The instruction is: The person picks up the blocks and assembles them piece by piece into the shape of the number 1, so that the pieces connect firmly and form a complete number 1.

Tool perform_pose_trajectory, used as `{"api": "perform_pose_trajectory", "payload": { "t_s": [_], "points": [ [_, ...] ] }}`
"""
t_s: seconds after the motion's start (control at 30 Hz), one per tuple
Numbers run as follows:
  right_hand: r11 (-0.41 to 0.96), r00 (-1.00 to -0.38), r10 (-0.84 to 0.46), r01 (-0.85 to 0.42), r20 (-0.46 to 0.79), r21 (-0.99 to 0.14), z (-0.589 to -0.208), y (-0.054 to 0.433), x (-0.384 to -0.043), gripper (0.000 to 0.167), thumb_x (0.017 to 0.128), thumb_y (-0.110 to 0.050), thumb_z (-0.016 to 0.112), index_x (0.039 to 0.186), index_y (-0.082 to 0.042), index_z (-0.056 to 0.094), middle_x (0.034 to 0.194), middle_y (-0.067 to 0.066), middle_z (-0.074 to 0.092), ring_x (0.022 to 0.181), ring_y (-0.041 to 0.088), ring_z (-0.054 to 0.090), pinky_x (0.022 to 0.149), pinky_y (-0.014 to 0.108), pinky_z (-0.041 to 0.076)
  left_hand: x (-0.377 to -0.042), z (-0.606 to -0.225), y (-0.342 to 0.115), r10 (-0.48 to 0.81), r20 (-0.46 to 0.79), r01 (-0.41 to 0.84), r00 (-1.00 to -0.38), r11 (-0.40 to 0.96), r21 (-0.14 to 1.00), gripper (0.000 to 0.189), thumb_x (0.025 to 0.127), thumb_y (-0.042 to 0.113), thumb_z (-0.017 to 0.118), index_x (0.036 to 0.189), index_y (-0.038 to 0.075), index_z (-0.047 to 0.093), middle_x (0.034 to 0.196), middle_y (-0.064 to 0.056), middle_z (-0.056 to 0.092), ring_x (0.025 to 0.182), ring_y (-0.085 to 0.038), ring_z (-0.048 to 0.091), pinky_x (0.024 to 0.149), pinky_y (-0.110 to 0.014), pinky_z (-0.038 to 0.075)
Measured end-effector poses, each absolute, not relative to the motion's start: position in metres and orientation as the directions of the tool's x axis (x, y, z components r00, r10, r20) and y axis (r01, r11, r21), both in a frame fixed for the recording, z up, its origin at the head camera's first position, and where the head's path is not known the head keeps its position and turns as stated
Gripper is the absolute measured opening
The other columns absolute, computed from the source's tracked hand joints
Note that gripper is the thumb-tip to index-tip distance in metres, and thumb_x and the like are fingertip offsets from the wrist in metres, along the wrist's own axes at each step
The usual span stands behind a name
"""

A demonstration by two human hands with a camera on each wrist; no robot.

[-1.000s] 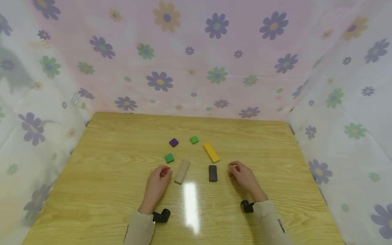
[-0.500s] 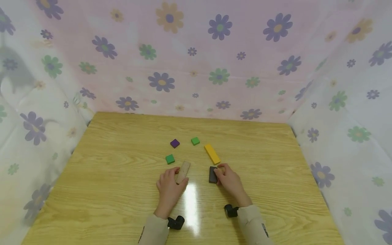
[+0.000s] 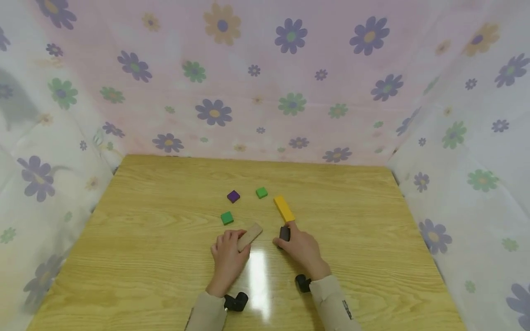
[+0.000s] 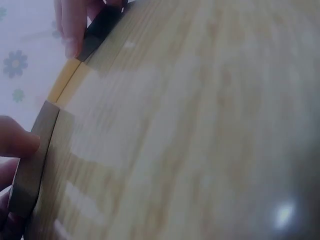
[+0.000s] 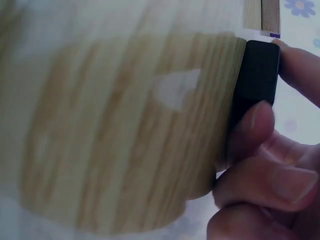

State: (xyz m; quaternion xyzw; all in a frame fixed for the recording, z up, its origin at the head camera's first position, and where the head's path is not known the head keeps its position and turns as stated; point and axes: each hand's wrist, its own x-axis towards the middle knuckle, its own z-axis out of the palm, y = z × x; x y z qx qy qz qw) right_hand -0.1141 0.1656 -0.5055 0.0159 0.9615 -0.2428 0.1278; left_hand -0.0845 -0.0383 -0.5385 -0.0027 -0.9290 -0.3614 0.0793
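Note:
My left hand (image 3: 228, 259) grips the near end of a long beige block (image 3: 250, 235), its thumb along one side. In the left wrist view that beige block (image 4: 39, 150) is pinched between thumb and fingers, low at the tabletop. A short black block (image 3: 284, 233) is held by my right hand (image 3: 304, 252), thumb on its near left and index finger at its far end. The right wrist view shows the thumb and fingers around the black block (image 5: 257, 72). Just beyond that hand lies a yellow block (image 3: 284, 209), near the index fingertip.
Farther back on the wooden table (image 3: 165, 202) lie a purple square block (image 3: 233, 196), a light green one (image 3: 262, 192) and a darker green one (image 3: 227, 218). Flowered cloth (image 3: 290, 92) encloses the table's back and sides. Each wrist wears a small black camera (image 3: 237, 302).
Both hands have moved inward to the blocks and taken hold of them. The beige block has turned, its far end swinging right. The other blocks stay where they were.

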Motion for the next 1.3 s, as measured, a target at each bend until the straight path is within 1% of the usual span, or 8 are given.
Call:
{"api": "perform_pose_trajectory", "payload": {
  "t_s": [0.17, 0.3, 0.4, 0.63, 0.9, 1.0, 1.1, 1.3],
  "points": [
    [0.902, -0.969, -0.032, 0.078, -0.246, -0.424, -0.505, 0.162, -0.112, 0.052, 0.078, -0.046, 0.056, 0.12, -0.018, 0.044, 0.065, 0.004, 0.052, 0.051, 0.019, 0.045, 0.044, 0.031, 0.032, -0.083, -0.537, -0.042, -0.011, 0.143, 0.091, -0.99, 0.725, 0.682, 0.034, 0.074, 0.02, 0.064, 0.108, 0.023, 0.061, 0.106, 0.0, 0.049, 0.092, -0.023, 0.039, 0.075, -0.042, 0.02],
    [0.893, -0.966, -0.007, 0.111, -0.26, -0.436, -0.509, 0.163, -0.113, 0.051, 0.077, -0.04, 0.053, 0.121, -0.019, 0.043, 0.072, 0.005, 0.056, 0.054, 0.019, 0.046, 0.046, 0.031, 0.034, -0.083, -0.536, -0.043, 0.022, 0.124, 0.102, -0.992, 0.718, 0.688, 0.035, 0.073, 0.018, 0.064, 0.107, 0.025, 0.061, 0.106, 0.001, 0.048, 0.093, -0.022, 0.037, 0.075, -0.041, 0.019],
    [0.873, -0.961, 0.001, 0.135, -0.276, -0.468, -0.51, 0.163, -0.115, 0.053, 0.077, -0.04, 0.051, 0.124, -0.018, 0.043, 0.082, 0.008, 0.059, 0.059, 0.02, 0.049, 0.051, 0.032, 0.037, -0.083, -0.537, -0.045, 0.036, 0.129, 0.115, -0.991, 0.725, 0.679, 0.031, 0.075, 0.024, 0.066, 0.106, 0.026, 0.062, 0.106, 0.002, 0.047, 0.094, -0.022, 0.037, 0.076, -0.042, 0.018],
    [0.812, -0.957, -0.006, 0.164, -0.289, -0.56, -0.509, 0.158, -0.119, 0.051, 0.083, -0.041, 0.046, 0.127, -0.015, 0.042, 0.109, 0.015, 0.057, 0.085, 0.027, 0.055, 0.071, 0.042, 0.042, -0.086, -0.541, -0.05, 0.133, 0.121, 0.18, -0.984, 0.743, 0.645, 0.03, 0.078, 0.04, 0.065, 0.108, 0.034, 0.063, 0.109, 0.005, 0.047, 0.099, -0.021, 0.035, 0.078, -0.041, 0.016],
    [0.813, -0.97, 0.004, 0.144, -0.242, -0.565, -0.508, 0.143, -0.126, 0.048, 0.084, -0.042, 0.046, 0.124, -0.015, 0.044, 0.096, 0.012, 0.06, 0.071, 0.023, 0.054, 0.059, 0.034, 0.039, -0.094, -0.537, -0.052, 0.254, 0.121, 0.271, -0.96, 0.718, 0.641, 0.032, 0.078, 0.037, 0.066, 0.109, 0.034, 0.062, 0.106, 0.005, 0.048, 0.098, -0.021, 0.035, 0.078, -0.043, 0.015],
    [0.806, -0.97, 0.021, 0.16, -0.242, -0.57, -0.507, 0.139, -0.129, 0.048, 0.084, -0.042, 0.045, 0.124, -0.015, 0.045, 0.098, 0.012, 0.06, 0.074, 0.023, 0.054, 0.061, 0.035, 0.04, -0.096, -0.536, -0.052, 0.279, 0.102, 0.279, -0.955, 0.723, 0.633, 0.031, 0.078, 0.038, 0.066, 0.109, 0.035, 0.062, 0.105, 0.006, 0.047, 0.096, -0.019, 0.034, 0.077, -0.042, 0.015],
    [0.807, -0.972, 0.023, 0.156, -0.233, -0.569, -0.507, 0.135, -0.133, 0.048, 0.084, -0.042, 0.046, 0.123, -0.015, 0.045, 0.098, 0.012, 0.06, 0.075, 0.024, 0.055, 0.063, 0.036, 0.04, -0.095, -0.534, -0.053, 0.287, 0.101, 0.285, -0.952, 0.723, 0.629, 0.03, 0.078, 0.038, 0.066, 0.108, 0.035, 0.063, 0.101, 0.007, 0.046, 0.094, -0.019, 0.034, 0.076, -0.041, 0.015],
    [0.855, -0.973, -0.009, 0.113, -0.232, -0.505, -0.511, 0.128, -0.139, 0.048, 0.083, -0.043, 0.047, 0.123, -0.017, 0.044, 0.088, 0.008, 0.059, 0.063, 0.021, 0.051, 0.053, 0.032, 0.037, -0.094, -0.533, -0.051, 0.265, 0.113, 0.276, -0.958, 0.733, 0.621, 0.031, 0.077, 0.04, 0.067, 0.107, 0.033, 0.063, 0.1, 0.007, 0.048, 0.093, -0.019, 0.035, 0.074, -0.041, 0.016]
  ]
}}
